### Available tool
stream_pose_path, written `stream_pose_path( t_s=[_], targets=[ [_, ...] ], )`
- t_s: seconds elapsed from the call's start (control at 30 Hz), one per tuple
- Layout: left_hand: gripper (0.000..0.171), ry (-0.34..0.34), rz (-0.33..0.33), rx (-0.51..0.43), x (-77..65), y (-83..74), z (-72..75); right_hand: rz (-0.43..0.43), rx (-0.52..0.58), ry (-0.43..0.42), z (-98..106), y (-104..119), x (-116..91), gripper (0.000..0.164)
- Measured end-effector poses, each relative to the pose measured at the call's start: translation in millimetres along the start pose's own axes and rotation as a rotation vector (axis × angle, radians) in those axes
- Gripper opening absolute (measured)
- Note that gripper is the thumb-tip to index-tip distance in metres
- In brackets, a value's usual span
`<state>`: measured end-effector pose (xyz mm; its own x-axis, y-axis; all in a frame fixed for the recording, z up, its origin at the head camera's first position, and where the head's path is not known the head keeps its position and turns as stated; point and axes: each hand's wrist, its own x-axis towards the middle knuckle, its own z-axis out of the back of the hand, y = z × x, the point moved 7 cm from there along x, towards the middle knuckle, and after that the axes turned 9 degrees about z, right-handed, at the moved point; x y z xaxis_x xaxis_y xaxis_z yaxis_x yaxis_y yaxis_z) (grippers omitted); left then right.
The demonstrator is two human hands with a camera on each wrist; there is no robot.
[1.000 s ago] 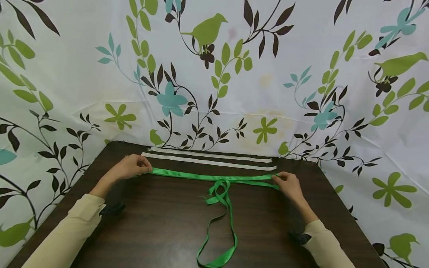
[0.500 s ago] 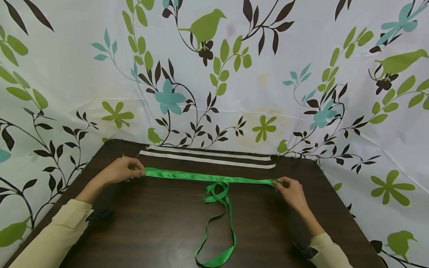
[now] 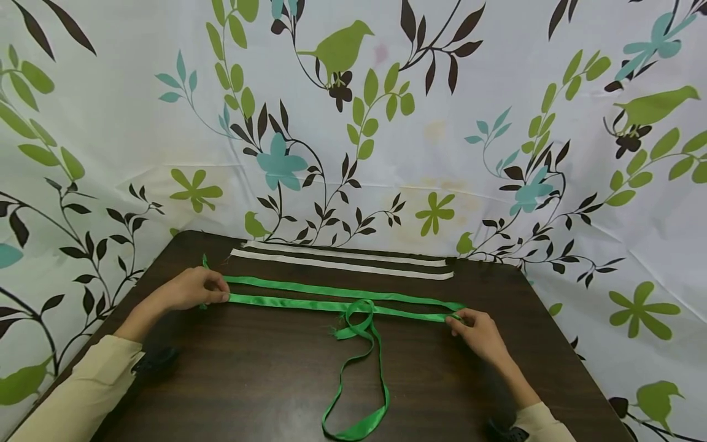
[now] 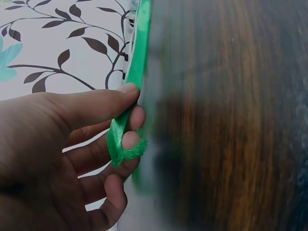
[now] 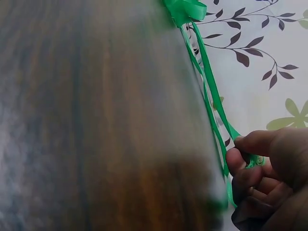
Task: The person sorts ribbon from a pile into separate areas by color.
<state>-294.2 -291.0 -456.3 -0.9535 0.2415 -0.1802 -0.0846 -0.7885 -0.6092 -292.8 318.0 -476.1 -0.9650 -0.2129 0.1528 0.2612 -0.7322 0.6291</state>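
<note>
A narrow green satin ribbon (image 3: 298, 304) is stretched straight across the table between both hands. My left hand (image 3: 190, 290) pinches its left end between thumb and fingers; the frayed tip (image 4: 132, 153) hangs below the thumb in the left wrist view. At the other end, my right hand (image 3: 480, 334) pinches the ribbon between thumb and index finger. Just beyond it, a second green ribbon (image 3: 331, 289) lies roughly parallel. A third green ribbon (image 3: 361, 428) lies loosely looped in the middle, its curled top (image 5: 185, 10) overlapping the stretched one.
Two white strips (image 3: 348, 266) lie side by side along the back of the dark wooden table (image 3: 248, 380). Behind the table hangs a white cloth (image 3: 420, 153) printed with leaves and birds.
Both hands have drawn the held ribbon nearer to me, with the left hand also shifting left. A gap now shows between it and the second ribbon behind.
</note>
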Motion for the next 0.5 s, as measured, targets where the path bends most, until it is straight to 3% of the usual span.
stream_pose_path(
  t_s=[0.27,0.5],
  targets=[
    [0.015,-0.093,-0.018,0.005,2.9,-2.1,5.2,-0.033,0.085,-0.012,-5,-7,8,0.030],
    [0.015,-0.184,-0.022,0.016,3.3,0.7,12.0,-0.074,0.203,-0.072,-2,-10,21,0.032]
  ],
)
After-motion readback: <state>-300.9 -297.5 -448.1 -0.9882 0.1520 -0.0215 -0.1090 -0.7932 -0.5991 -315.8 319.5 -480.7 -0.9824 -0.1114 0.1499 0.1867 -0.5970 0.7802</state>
